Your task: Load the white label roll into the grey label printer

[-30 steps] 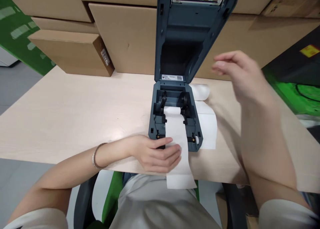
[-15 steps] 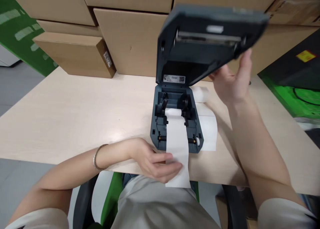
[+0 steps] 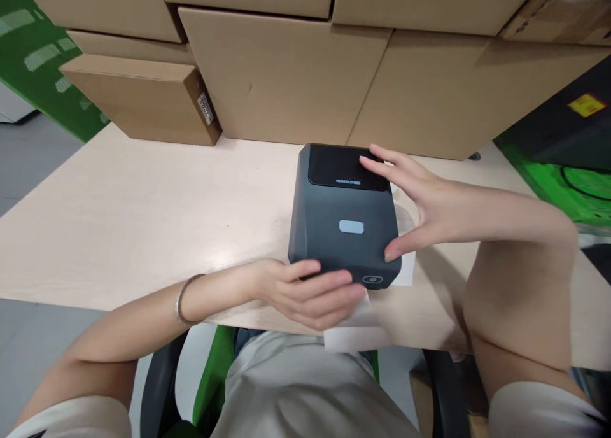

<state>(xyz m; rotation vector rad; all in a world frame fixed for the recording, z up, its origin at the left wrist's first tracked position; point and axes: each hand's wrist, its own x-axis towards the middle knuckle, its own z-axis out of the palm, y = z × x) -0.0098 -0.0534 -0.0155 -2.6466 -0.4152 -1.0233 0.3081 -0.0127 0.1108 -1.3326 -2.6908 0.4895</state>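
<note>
A dark grey label printer (image 3: pixel 351 244) stands on the light wooden table with its lid down. My right hand (image 3: pixel 413 202) is spread over the printer's right side, thumb and fingertips on the lid, holding nothing. At the printer's front edge is my left hand (image 3: pixel 310 295), its fingers apart and slightly curved, with the fingertips against or close to the lid. A white paper strip (image 3: pixel 356 338) hangs from the front over the table edge, below my left hand; whether my fingers touch it is hidden. More white paper (image 3: pixel 407 269) lies at the printer's right side, partly covered.
Large cardboard boxes (image 3: pixel 286 75) form a wall along the back of the table (image 3: pixel 143 221). A flatter cardboard box (image 3: pixel 138 104) stands at the back left. To the right are a black box (image 3: pixel 563 120) and a green crate (image 3: pixel 573 190). Chair armrests flank my body.
The printer's lid, raised before, is now down and hides the inside. My right hand has moved down with it onto the top. My left hand is a little higher and further right.
</note>
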